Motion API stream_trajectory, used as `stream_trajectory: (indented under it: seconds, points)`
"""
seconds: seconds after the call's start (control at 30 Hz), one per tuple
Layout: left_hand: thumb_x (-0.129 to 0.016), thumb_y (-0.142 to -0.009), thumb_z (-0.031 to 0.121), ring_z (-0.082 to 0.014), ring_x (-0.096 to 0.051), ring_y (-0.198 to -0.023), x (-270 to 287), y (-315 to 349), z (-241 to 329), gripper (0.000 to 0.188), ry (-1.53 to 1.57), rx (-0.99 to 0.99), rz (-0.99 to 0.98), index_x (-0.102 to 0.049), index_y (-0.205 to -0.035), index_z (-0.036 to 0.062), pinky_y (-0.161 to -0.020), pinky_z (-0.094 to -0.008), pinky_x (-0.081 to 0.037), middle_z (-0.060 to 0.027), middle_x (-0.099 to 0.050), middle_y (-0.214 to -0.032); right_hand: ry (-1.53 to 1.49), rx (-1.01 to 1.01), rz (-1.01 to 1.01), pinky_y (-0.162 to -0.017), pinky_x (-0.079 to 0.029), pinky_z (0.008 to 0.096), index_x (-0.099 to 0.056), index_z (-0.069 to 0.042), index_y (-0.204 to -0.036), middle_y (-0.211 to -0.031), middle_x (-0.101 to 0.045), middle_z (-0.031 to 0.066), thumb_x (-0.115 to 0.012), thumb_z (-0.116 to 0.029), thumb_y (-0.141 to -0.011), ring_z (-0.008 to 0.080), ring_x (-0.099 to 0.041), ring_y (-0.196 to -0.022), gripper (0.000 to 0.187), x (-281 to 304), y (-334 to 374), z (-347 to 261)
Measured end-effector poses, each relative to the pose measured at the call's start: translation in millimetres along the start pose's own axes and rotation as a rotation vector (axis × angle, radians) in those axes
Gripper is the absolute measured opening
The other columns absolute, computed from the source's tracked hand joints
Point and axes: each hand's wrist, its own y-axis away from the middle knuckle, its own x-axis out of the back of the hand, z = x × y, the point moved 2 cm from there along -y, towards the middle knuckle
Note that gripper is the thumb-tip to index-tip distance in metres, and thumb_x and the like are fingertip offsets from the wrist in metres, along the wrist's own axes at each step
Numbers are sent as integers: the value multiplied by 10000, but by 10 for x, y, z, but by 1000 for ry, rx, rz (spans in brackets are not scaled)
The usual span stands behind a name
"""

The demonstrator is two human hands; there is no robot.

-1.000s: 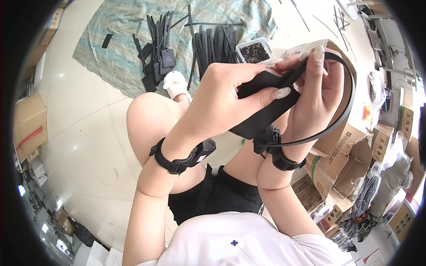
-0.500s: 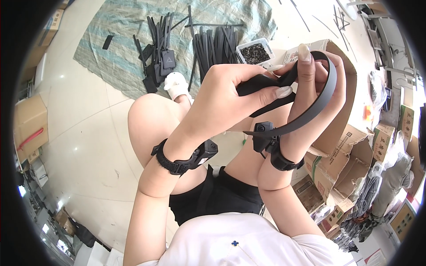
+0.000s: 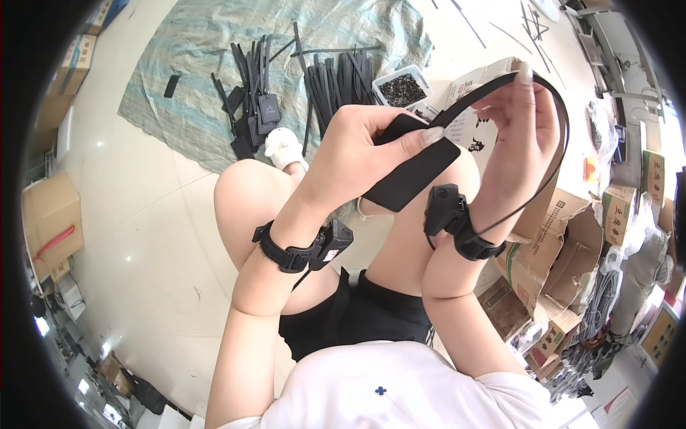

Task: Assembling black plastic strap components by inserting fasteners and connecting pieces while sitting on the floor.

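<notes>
Here the left hand (image 3: 357, 150) is closing firmly, thumb against fingers, and it's gripping a flat black panel (image 3: 416, 177) by its upper end. The right hand (image 3: 525, 139) is pinching a black strap (image 3: 489, 86) near the thumb tip, the other fingers curling loosely. That strap is running up from the panel, arching over the right hand and trailing down toward the wrist. The panel itself is hanging in the air before the right knee. Beyond, black strips (image 3: 343, 82) are lying on a crumpled sheet (image 3: 189, 107), and a small container (image 3: 426, 80) is holding dark bits.
</notes>
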Motion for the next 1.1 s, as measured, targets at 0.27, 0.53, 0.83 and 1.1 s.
stream_trajectory:
  seconds: [0.27, 0.53, 0.83, 1.1]
  points:
    - [-534, -875, 268, -109, -618, -714, 140, -145, -50, 284, 502, 186, 175, -621, -934, 5, -632, -206, -492, -88, -653, -857, 633, 84, -150, -629, -432, 190, -586, 11, -934, -786, -633, 59, -599, -144, -833, 96, -578, -691, 186, 514, -398, -345]
    - [-518, -884, 271, -145, -612, -808, 378, -55, -84, 316, 578, 155, 378, -593, -1002, -12, -691, -251, -495, -120, -638, -962, 800, -316, -685, -603, -476, 240, -622, 47, -933, -759, -655, 97, -591, -171, -811, 124, -626, -666, 252, 271, -1099, 2996]
    - [-546, -880, 249, -92, -605, -688, 325, -27, -34, 274, 562, 210, 315, -609, -915, -15, -627, -201, -481, -82, -646, -815, 1410, -253, -1003, -805, -427, 532, -624, -91, -988, -1050, -594, 166, -551, -126, -714, 335, -553, -1006, 286, 306, -680, 5124]
    - [-596, -855, 256, -37, -572, -598, 403, 7, 40, 265, 577, 183, 418, -634, -840, -6, -539, -150, -452, -20, -628, -718, 1138, -68, -740, -681, -478, 401, -659, -32, -738, -740, -619, 179, -626, -146, -703, 339, -603, -753, 124, 69, -645, 4579]
